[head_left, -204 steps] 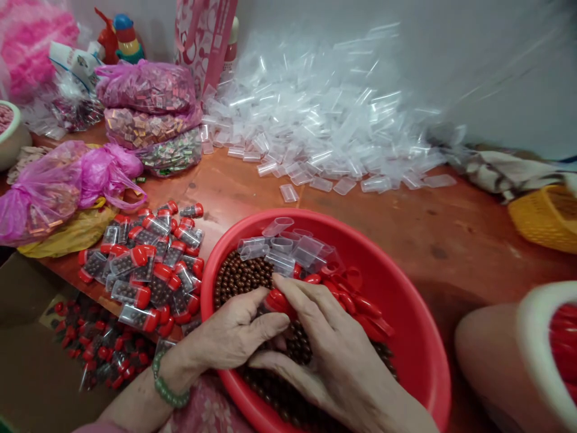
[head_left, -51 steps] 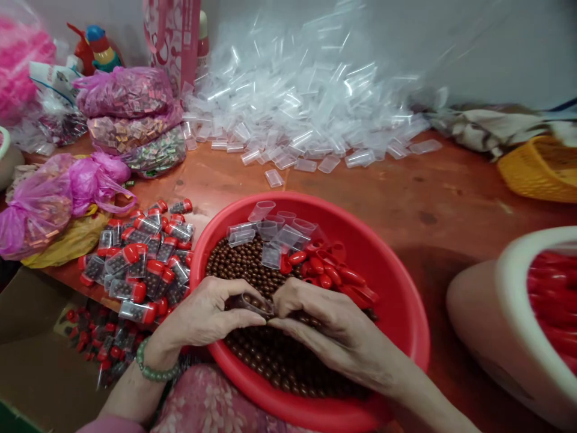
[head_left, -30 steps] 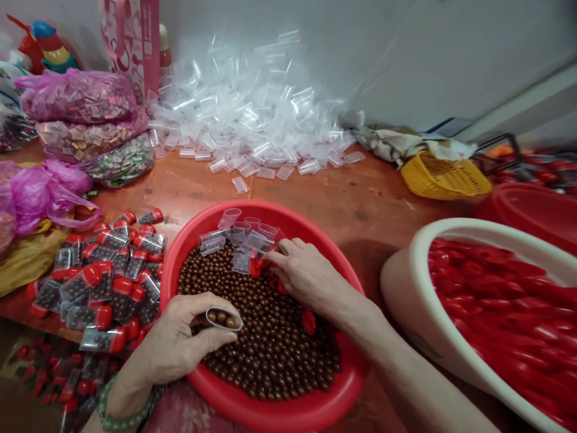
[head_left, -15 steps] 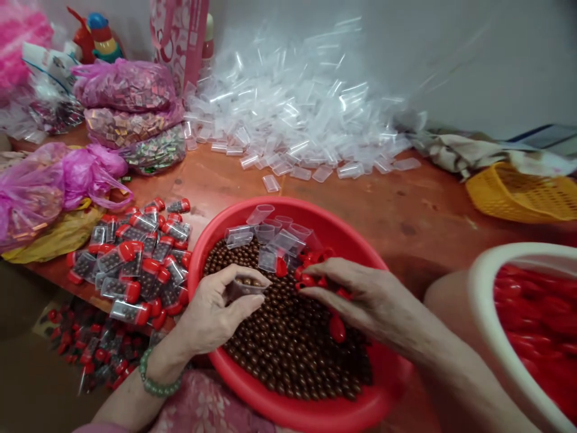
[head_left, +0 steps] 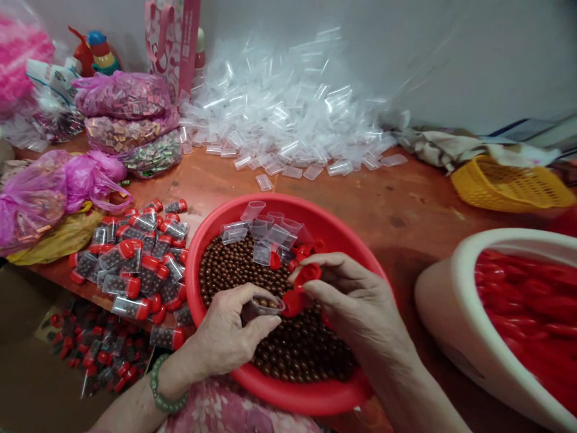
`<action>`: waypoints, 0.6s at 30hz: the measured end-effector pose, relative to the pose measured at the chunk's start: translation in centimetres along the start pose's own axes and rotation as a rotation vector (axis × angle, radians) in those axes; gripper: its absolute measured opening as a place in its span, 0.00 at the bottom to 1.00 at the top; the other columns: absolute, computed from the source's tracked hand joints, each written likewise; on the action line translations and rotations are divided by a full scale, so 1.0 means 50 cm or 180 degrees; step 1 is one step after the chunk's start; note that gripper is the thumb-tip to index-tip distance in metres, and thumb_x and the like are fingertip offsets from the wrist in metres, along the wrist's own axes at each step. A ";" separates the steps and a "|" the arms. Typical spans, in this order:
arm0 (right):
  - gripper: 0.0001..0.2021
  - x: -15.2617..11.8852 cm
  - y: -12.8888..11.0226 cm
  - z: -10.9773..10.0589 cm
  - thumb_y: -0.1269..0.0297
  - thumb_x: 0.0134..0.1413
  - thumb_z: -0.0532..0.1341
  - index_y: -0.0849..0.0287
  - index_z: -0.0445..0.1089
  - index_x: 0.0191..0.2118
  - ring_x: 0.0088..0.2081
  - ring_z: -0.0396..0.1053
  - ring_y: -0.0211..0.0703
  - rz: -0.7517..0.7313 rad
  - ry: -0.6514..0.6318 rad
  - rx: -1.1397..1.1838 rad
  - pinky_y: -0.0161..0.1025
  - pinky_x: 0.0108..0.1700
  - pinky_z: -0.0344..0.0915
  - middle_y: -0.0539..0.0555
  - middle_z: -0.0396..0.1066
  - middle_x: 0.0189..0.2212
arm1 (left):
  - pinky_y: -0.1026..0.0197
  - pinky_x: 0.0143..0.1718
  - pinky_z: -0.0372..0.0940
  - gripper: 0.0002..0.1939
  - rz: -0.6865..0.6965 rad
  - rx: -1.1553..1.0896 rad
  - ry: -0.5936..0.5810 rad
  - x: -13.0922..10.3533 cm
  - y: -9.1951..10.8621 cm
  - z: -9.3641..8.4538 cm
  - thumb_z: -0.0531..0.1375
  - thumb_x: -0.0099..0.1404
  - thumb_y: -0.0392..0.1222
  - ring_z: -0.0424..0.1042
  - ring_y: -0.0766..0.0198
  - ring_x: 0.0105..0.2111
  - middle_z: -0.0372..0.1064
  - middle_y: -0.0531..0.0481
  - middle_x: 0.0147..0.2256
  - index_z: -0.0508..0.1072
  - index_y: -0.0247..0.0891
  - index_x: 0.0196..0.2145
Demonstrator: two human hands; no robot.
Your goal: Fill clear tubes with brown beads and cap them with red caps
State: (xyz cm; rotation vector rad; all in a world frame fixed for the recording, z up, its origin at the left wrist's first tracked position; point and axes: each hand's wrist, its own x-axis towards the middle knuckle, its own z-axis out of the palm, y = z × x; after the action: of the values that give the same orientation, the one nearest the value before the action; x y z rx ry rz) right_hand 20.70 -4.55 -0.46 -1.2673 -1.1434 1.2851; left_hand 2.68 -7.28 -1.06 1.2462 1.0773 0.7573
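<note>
My left hand (head_left: pixel 229 331) is closed round a clear plastic container (head_left: pixel 265 305) with brown balls inside, its oval mouth facing right. Between the thumb and fingers of my right hand (head_left: pixel 356 300) is a red flip cap (head_left: pixel 309 275), its lower part close to the container's mouth; whether they touch I cannot tell. Both hands are over a red basin (head_left: pixel 288 400) that holds many small glossy brown balls (head_left: pixel 306 355). Several clear, unfilled containers (head_left: pixel 279 234) and more red caps (head_left: pixel 311 248) lie on the balls at the basin's far side.
Filled, red-capped containers (head_left: pixel 135 258) are heaped left of the basin, with more below the table edge. A cream tub (head_left: pixel 433 288) of red caps stands at right. Behind are a large pile of clear containers (head_left: pixel 279 126), a yellow basket (head_left: pixel 509 186) and pink bags (head_left: pixel 121 96).
My right hand has lifted a red cap from the basin and brought it beside the container. My left hand has moved right with the container. The camera view has shifted slightly.
</note>
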 end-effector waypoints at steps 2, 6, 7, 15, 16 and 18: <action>0.09 -0.005 -0.004 0.007 0.66 0.43 0.70 0.54 0.72 0.33 0.22 0.69 0.34 -0.0202 0.0423 0.0255 0.30 0.24 0.67 0.48 0.76 0.26 | 0.65 0.33 0.61 0.08 -0.0118 0.0023 -0.0001 0.000 -0.003 0.004 0.59 0.62 0.40 0.66 0.67 0.30 0.70 0.51 0.30 0.74 0.34 0.38; 0.07 -0.016 -0.003 0.015 0.66 0.46 0.69 0.53 0.71 0.32 0.24 0.72 0.34 -0.0352 0.0556 0.0385 0.30 0.28 0.70 0.47 0.77 0.27 | 0.63 0.37 0.62 0.12 -0.0379 -0.0758 -0.0195 0.008 -0.008 0.008 0.62 0.59 0.42 0.69 0.66 0.32 0.72 0.50 0.32 0.72 0.33 0.40; 0.07 -0.020 0.002 0.013 0.65 0.46 0.69 0.53 0.71 0.32 0.26 0.73 0.35 -0.0368 0.0508 0.0262 0.30 0.29 0.71 0.47 0.77 0.27 | 0.62 0.38 0.63 0.14 -0.0422 -0.1041 -0.0231 0.010 -0.009 0.008 0.63 0.58 0.43 0.71 0.65 0.33 0.72 0.49 0.32 0.71 0.33 0.40; 0.06 -0.033 -0.002 -0.016 0.61 0.49 0.68 0.54 0.75 0.34 0.24 0.73 0.38 -0.1080 -0.0433 -0.1668 0.31 0.26 0.70 0.49 0.76 0.24 | 0.62 0.38 0.64 0.17 -0.0526 -0.1466 -0.0071 0.015 -0.004 0.001 0.68 0.54 0.46 0.69 0.68 0.30 0.70 0.52 0.30 0.70 0.34 0.37; 0.06 -0.030 -0.010 -0.016 0.61 0.50 0.67 0.55 0.76 0.34 0.24 0.73 0.39 -0.1169 -0.0622 -0.1827 0.32 0.25 0.70 0.49 0.76 0.25 | 0.63 0.37 0.63 0.16 -0.0537 -0.1403 -0.0079 0.016 -0.003 0.000 0.67 0.54 0.45 0.68 0.68 0.29 0.69 0.52 0.29 0.70 0.34 0.37; 0.06 -0.024 -0.023 -0.014 0.61 0.52 0.66 0.55 0.76 0.36 0.26 0.75 0.41 -0.1327 -0.0848 -0.1980 0.32 0.28 0.72 0.51 0.78 0.27 | 0.63 0.37 0.62 0.14 -0.0518 -0.1317 -0.0068 0.018 -0.002 -0.002 0.66 0.55 0.43 0.68 0.68 0.30 0.69 0.53 0.28 0.70 0.33 0.37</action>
State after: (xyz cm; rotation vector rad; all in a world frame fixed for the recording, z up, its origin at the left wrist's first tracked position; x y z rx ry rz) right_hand 21.41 -5.61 0.80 -1.2057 -1.9852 0.8193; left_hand 2.90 -6.47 -1.36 0.8042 0.9332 0.7913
